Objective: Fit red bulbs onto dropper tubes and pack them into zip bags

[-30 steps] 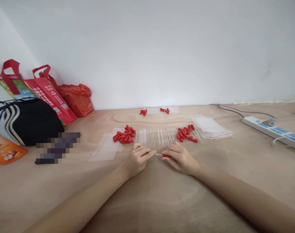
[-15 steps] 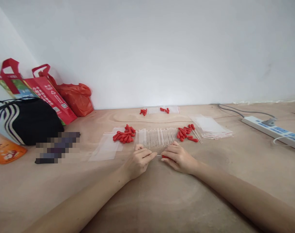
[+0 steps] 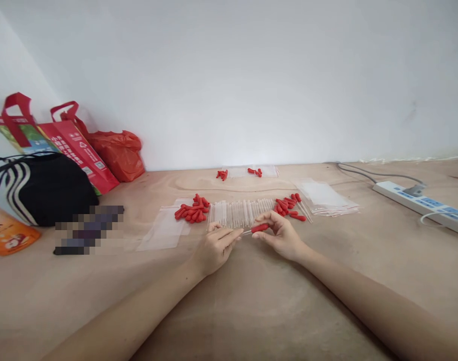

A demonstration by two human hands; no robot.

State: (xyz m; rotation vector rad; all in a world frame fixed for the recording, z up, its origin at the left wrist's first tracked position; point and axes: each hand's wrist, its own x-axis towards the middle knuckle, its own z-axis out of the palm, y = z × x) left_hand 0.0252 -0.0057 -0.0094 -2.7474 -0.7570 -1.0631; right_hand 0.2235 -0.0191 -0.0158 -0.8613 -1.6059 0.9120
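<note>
My left hand [image 3: 217, 246] is closed, its thumb and forefinger pinching a thin glass dropper tube [image 3: 247, 232] whose near end is hidden by the fingers. On the tube's right end sits a red rubber bulb [image 3: 260, 228]. Curled loosely around that bulb is my right hand [image 3: 283, 235], thumb below and fingers above it. Just beyond both hands lies a row of clear glass tubes [image 3: 236, 213]. Red bulbs are heaped to its left [image 3: 193, 209] and more red bulbs [image 3: 287, 204] lie at its right end, some with tubes attached.
Clear zip bags lie flat at the left [image 3: 163, 228], with a stack of bags [image 3: 326, 197] at the right. Farther back is a filled bag [image 3: 240, 171]. A power strip [image 3: 420, 203] stands far right. Carrier bags [image 3: 72, 150] and a black pouch [image 3: 63, 188] line the left.
My right hand has risen slightly and its fingers have loosened, so more of the red bulb shows. The tube and bulb now tilt up to the right. My left hand keeps its pinch.
</note>
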